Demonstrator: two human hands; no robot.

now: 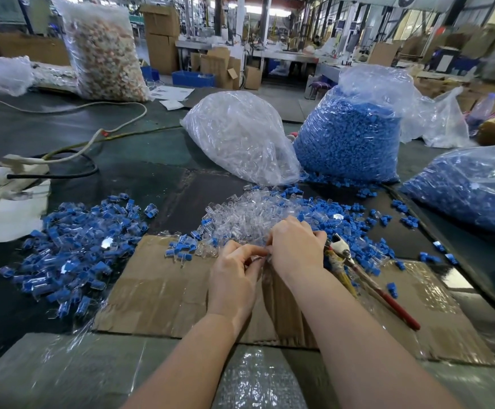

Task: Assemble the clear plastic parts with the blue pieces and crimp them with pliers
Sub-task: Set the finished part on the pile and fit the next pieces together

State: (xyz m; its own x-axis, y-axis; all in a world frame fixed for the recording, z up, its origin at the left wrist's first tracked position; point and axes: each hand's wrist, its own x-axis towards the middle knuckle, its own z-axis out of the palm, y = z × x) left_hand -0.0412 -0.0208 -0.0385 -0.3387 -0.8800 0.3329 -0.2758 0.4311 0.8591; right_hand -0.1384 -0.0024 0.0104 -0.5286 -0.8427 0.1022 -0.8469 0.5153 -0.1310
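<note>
A heap of assembled blue-and-clear pieces (72, 249) lies at the left of the table (158, 160). Over the cardboard sheet (158, 287), the left hand (234, 278) and right hand (296, 246) meet, curled fingers (250, 250) pinching a small clear part (259, 259) between them. Just right lie the pliers (367, 278).

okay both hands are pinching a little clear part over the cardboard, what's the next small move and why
Probably seat the part fully, then reach the right hand for the pliers. Both hands meet over the cardboard, the left hand pinching a small clear part whose state is too small to judge. The pliers lie unheld just right of that hand.
</note>
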